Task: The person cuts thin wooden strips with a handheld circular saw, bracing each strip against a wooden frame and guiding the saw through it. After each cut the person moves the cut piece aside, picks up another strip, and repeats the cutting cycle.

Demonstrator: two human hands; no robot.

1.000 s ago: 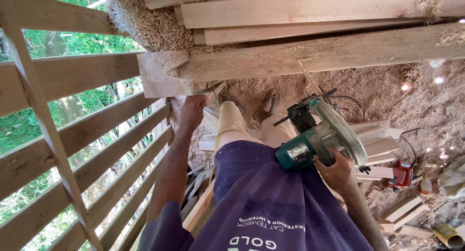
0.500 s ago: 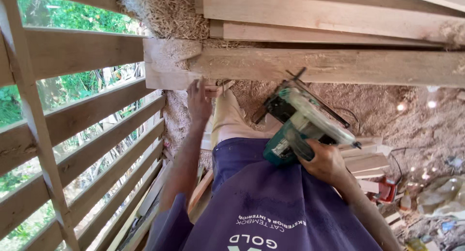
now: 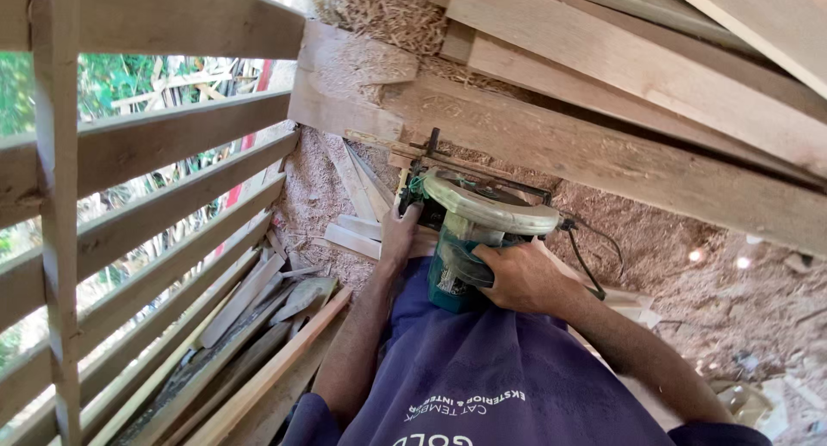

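A teal circular saw [image 3: 478, 218] with a pale blade guard sits right under a long rough wooden beam [image 3: 603, 157], its base up against the wood. My right hand [image 3: 517, 278] is wrapped around the saw's rear handle. My left hand [image 3: 399, 237] reaches up on the saw's left side, beside the guard. Its fingertips are hidden behind the saw, so what they grip is unclear. A black cord [image 3: 594, 265] hangs off the saw to the right. My purple shirt [image 3: 482, 377] fills the lower middle.
A slatted wooden wall [image 3: 146, 205] runs along the left, with greenery beyond it. Loose boards and offcuts [image 3: 267, 343] lie below it. More planks [image 3: 689, 58] are stacked above the beam. Sawdust covers the ground [image 3: 715, 300] at the right.
My right hand has swung the saw up and to the left, from free in the air to against the beam's underside. My left hand now sits next to the saw.
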